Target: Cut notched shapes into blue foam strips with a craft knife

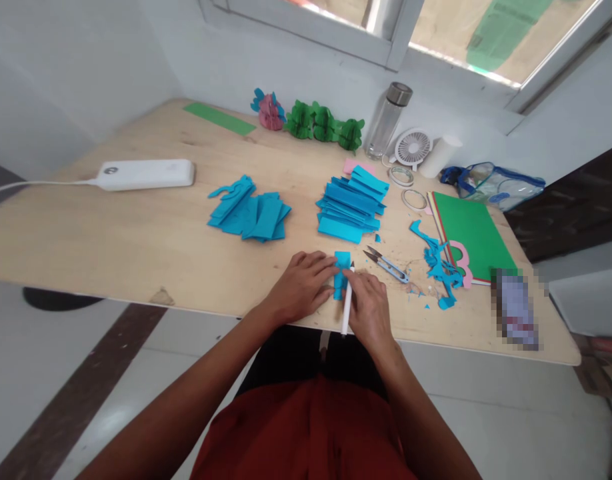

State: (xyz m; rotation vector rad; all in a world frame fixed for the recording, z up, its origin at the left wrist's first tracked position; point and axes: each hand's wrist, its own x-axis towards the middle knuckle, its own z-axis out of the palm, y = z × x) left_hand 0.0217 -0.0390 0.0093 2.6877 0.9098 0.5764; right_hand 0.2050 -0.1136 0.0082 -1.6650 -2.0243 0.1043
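A small blue paper piece [342,261] lies near the table's front edge, between my two hands. My left hand [303,283] rests flat with its fingertips on the paper's left side. In my right hand [372,303] is a white pen [347,310], its dark tip pointing away from me beside the paper's right edge. Beyond the paper is a stack of folded blue strips [351,207]. Another blue paper pile [261,217] sits to the left. Small blue-handled snips [389,265] lie right of the paper.
Blue scraps [441,267] and a green sheet stack [479,233] are at the right. A glass bottle [386,123], a small fan [413,147] and green paper shapes [323,125] stand at the back. A white power strip [146,174] lies at the left.
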